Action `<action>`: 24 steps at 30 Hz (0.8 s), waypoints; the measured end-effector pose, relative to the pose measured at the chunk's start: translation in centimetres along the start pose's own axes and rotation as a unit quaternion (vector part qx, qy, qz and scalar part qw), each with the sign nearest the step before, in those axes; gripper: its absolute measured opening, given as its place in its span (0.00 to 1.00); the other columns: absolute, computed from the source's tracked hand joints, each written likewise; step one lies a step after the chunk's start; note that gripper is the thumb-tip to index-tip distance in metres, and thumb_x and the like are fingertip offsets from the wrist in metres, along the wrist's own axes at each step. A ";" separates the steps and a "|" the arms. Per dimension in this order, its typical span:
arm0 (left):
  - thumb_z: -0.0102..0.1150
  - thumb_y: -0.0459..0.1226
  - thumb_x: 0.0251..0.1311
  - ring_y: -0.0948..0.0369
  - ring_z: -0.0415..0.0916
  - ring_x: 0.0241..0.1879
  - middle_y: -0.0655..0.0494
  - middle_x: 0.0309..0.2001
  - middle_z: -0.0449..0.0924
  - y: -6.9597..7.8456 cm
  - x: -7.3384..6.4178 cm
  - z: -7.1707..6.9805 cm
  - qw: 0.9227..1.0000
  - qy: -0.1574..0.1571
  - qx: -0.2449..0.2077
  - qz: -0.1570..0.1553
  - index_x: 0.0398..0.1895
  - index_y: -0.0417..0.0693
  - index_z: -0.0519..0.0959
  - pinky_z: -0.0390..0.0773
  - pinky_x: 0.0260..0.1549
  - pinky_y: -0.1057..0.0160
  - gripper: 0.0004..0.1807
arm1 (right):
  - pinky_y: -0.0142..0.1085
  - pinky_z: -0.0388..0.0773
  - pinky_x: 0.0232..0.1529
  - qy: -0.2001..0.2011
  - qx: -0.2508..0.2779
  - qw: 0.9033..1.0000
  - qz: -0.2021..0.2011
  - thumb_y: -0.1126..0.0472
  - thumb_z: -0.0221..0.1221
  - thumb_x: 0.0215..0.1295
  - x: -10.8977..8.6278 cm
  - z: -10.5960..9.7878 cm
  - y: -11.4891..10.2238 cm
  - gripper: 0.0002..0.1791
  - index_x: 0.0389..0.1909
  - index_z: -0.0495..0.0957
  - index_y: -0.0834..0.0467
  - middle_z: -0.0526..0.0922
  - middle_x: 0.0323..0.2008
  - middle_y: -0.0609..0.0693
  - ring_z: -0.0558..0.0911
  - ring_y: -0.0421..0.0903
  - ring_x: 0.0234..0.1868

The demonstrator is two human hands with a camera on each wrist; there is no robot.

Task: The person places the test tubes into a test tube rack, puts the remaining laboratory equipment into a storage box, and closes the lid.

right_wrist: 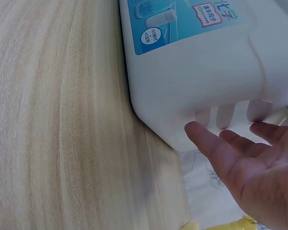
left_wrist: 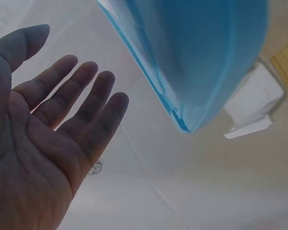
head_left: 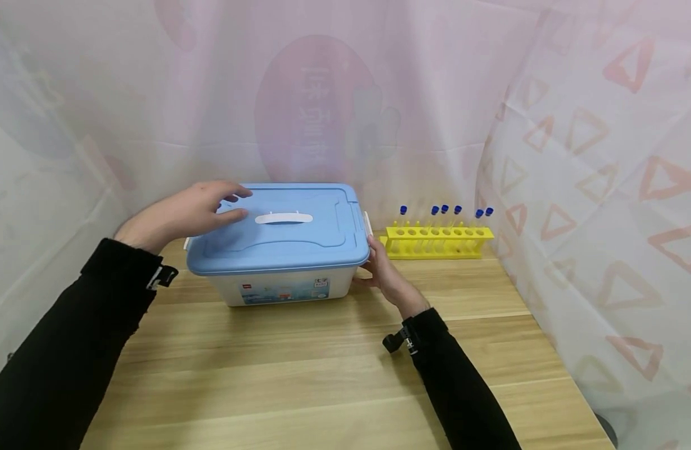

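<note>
A white storage box [head_left: 339, 286] with a blue lid [head_left: 322, 231] stands on the wooden table, a printed label [head_left: 286, 292] on its front. The lid carries a white handle [head_left: 284, 218] lying flat. My left hand [head_left: 187, 214] hovers over the lid's left part, fingers spread and holding nothing; in the left wrist view its palm shows beside the lid's corner. At the box's right end is my right hand [head_left: 387, 273], its extended fingers [right_wrist: 209, 141] right at the side wall. White latches stick out at both ends, the left one [left_wrist: 254, 98] swung away from the lid.
Right of the box stands a yellow test tube rack [head_left: 435, 252] holding several clear tubes with blue caps [head_left: 435, 210]. Printed pale curtains [head_left: 424, 75] hang behind and at both sides of the table [head_left: 322, 375].
</note>
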State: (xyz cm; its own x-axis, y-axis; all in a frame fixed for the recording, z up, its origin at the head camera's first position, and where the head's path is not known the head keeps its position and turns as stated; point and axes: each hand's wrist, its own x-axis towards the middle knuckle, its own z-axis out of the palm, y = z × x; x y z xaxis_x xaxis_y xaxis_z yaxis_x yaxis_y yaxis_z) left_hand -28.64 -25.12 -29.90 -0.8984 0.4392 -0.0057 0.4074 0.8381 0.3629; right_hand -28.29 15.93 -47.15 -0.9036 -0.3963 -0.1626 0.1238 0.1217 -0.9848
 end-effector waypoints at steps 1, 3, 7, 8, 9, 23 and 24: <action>0.63 0.45 0.90 0.34 0.75 0.82 0.31 0.83 0.77 -0.2 -0.3 0.1 1.000 0.005 -0.004 -0.003 0.85 0.37 0.75 0.74 0.82 0.26 0.31 | 0.75 0.72 0.85 0.000 0.000 1.000 0.000 0.18 0.27 0.86 0.0 0.0 0.0 0.50 0.98 0.54 0.38 0.55 0.97 0.54 0.58 0.66 0.97; 0.62 0.44 0.90 0.33 0.75 0.82 0.30 0.83 0.76 -0.7 -0.8 0.3 1.000 0.017 -0.009 -0.008 0.85 0.35 0.74 0.74 0.82 0.25 0.31 | 0.75 0.72 0.85 0.001 -0.001 1.000 0.000 0.18 0.27 0.86 0.0 0.0 0.0 0.51 0.98 0.54 0.38 0.56 0.97 0.55 0.58 0.66 0.97; 0.61 0.45 0.91 0.30 0.73 0.83 0.29 0.85 0.73 -1.3 -1.8 0.7 0.999 0.038 -0.030 -0.026 0.87 0.35 0.72 0.73 0.81 0.23 0.32 | 0.75 0.72 0.85 0.001 -0.003 1.000 0.000 0.19 0.26 0.86 0.0 -0.1 0.0 0.51 0.98 0.54 0.40 0.57 0.96 0.58 0.60 0.68 0.96; 0.61 0.45 0.91 0.30 0.73 0.83 0.29 0.85 0.72 -1.4 -2.0 0.9 0.998 0.042 -0.035 -0.031 0.87 0.36 0.71 0.73 0.81 0.22 0.32 | 0.75 0.72 0.85 0.001 -0.003 1.000 -0.001 0.19 0.25 0.87 0.0 -0.1 0.0 0.51 0.98 0.54 0.41 0.57 0.96 0.58 0.60 0.69 0.96; 0.60 0.46 0.92 0.30 0.72 0.84 0.29 0.86 0.71 -1.5 -2.2 1.0 0.997 0.045 -0.040 -0.037 0.88 0.37 0.71 0.73 0.81 0.22 0.33 | 0.76 0.72 0.85 0.001 -0.003 1.000 -0.001 0.19 0.25 0.87 0.0 -0.2 0.0 0.50 0.98 0.54 0.41 0.56 0.96 0.58 0.60 0.69 0.96; 0.57 0.51 0.93 0.30 0.70 0.85 0.30 0.86 0.71 -2.7 -4.8 3.7 0.981 0.140 -0.110 -0.077 0.88 0.39 0.71 0.72 0.83 0.23 0.35 | 0.76 0.72 0.85 0.002 -0.001 1.000 0.002 0.18 0.26 0.86 -0.2 -0.2 0.0 0.50 0.98 0.55 0.39 0.55 0.97 0.55 0.60 0.68 0.96; 0.56 0.52 0.93 0.30 0.70 0.85 0.29 0.86 0.71 -2.8 -5.0 4.0 0.979 0.148 -0.116 -0.079 0.88 0.38 0.71 0.72 0.83 0.24 0.35 | 0.76 0.72 0.85 0.002 -0.002 1.000 0.001 0.18 0.26 0.86 -0.2 -0.2 0.0 0.50 0.98 0.55 0.39 0.55 0.97 0.55 0.60 0.68 0.96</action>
State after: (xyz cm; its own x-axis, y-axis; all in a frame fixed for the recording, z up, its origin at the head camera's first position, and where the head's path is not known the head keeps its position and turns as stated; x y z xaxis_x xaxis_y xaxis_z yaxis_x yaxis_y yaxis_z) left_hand -24.63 -28.36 -34.60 -0.9693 0.1684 0.1791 0.2424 0.7774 0.5805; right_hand -28.23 16.21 -47.08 -0.9049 -0.3925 -0.1648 0.1246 0.1259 -0.9842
